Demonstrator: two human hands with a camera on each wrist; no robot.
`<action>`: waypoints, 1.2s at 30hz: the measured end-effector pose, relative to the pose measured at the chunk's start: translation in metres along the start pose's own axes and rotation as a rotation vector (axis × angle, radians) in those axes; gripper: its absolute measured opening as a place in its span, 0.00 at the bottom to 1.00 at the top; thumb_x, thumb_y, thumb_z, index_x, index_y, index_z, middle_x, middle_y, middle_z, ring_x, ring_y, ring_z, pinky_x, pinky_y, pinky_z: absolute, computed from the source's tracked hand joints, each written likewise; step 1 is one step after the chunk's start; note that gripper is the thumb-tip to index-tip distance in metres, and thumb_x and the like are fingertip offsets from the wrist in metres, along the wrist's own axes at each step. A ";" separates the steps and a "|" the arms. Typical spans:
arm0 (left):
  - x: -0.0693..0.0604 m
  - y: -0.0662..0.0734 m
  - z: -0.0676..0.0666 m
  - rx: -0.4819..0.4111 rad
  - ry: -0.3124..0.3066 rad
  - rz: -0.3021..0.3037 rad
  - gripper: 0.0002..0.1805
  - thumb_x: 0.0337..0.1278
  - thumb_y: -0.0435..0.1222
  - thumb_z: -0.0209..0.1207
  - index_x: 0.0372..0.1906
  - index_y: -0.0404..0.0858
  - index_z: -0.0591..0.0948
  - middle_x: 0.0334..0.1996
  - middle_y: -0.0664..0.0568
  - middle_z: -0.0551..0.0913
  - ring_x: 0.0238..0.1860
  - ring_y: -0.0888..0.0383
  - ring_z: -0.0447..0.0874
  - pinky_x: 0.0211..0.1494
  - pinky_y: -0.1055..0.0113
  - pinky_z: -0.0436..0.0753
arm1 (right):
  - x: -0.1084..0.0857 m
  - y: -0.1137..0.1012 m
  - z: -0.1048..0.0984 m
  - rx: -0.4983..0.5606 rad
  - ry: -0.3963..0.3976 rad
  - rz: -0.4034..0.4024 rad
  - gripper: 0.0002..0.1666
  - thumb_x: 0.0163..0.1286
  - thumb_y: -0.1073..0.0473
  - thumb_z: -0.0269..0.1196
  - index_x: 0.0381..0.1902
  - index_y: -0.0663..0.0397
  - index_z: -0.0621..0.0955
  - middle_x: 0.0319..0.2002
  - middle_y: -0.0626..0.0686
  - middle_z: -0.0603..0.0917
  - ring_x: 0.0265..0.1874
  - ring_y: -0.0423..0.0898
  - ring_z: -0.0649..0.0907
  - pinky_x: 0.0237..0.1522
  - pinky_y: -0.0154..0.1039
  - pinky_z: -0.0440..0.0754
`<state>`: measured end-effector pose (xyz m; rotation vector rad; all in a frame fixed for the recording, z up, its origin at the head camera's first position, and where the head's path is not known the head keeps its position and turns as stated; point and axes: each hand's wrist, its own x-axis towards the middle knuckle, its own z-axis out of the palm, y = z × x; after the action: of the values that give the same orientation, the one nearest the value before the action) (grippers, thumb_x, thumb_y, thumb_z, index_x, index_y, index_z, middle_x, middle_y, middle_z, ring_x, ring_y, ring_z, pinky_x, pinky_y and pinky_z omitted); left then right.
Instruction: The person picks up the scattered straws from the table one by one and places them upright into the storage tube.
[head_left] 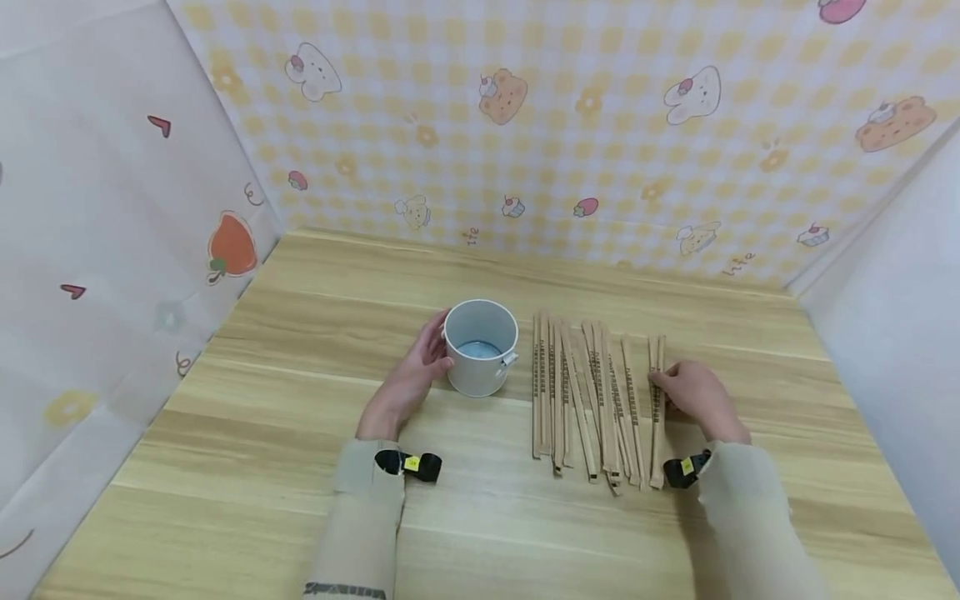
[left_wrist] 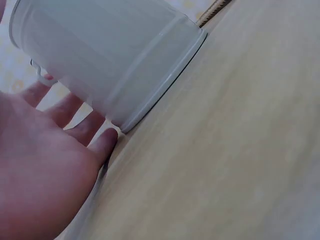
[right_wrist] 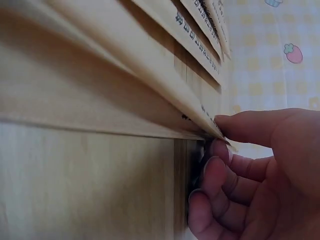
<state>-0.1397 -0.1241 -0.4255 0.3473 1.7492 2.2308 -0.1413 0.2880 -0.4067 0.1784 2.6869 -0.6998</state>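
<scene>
The right hand (head_left: 701,396) pinches the upper part of the end packet (head_left: 657,433) between thumb and forefinger, the other fingers curled in below; this packet is slim, brown and papery, printed with dark characters, and looks split in a narrow V at its top, though whether two overlap there I cannot tell; the left hand (head_left: 408,375) grasps the bucket (head_left: 477,377), thumb at the near side and fingers spread around the left wall; the bucket is pale grey-white, round and upright, with bluish light on its inner floor and a small ear on its right side; it stands roughly midway between the table's (head_left: 525,542) left and right edges; the other packets (head_left: 602,400) lie between bucket and end packet, side by side, some overlapping, their tops toward the back edge.
</scene>
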 end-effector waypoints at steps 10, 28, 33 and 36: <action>0.011 -0.013 -0.006 0.056 -0.077 -0.012 0.52 0.39 0.38 0.67 0.68 0.55 0.48 0.69 0.57 0.47 0.67 0.60 0.43 0.68 0.62 0.44 | 0.001 0.009 0.002 0.076 0.042 0.001 0.28 0.65 0.40 0.48 0.19 0.57 0.74 0.17 0.51 0.76 0.16 0.45 0.70 0.20 0.37 0.68; 0.007 0.005 0.007 0.119 -0.059 -0.025 0.50 0.42 0.29 0.65 0.69 0.48 0.49 0.65 0.43 0.55 0.67 0.50 0.48 0.67 0.57 0.48 | -0.008 0.007 -0.004 0.717 0.164 -0.043 0.28 0.64 0.43 0.52 0.39 0.68 0.72 0.22 0.46 0.75 0.19 0.39 0.75 0.24 0.32 0.76; 0.012 -0.010 -0.002 0.128 -0.056 -0.014 0.49 0.42 0.30 0.65 0.68 0.52 0.51 0.65 0.46 0.55 0.67 0.52 0.47 0.67 0.56 0.48 | -0.006 -0.006 0.001 1.014 0.223 -0.193 0.22 0.64 0.50 0.56 0.40 0.67 0.74 0.26 0.50 0.78 0.21 0.41 0.78 0.25 0.31 0.78; 0.012 -0.016 -0.006 0.138 -0.049 -0.008 0.48 0.42 0.33 0.66 0.67 0.55 0.52 0.65 0.49 0.56 0.66 0.53 0.49 0.67 0.56 0.49 | -0.004 -0.019 0.003 1.142 0.250 -0.284 0.22 0.65 0.53 0.54 0.43 0.70 0.72 0.29 0.54 0.80 0.23 0.43 0.80 0.28 0.32 0.80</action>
<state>-0.1519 -0.1220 -0.4424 0.4203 1.8790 2.0833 -0.1409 0.2700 -0.3991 0.1608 2.1799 -2.3424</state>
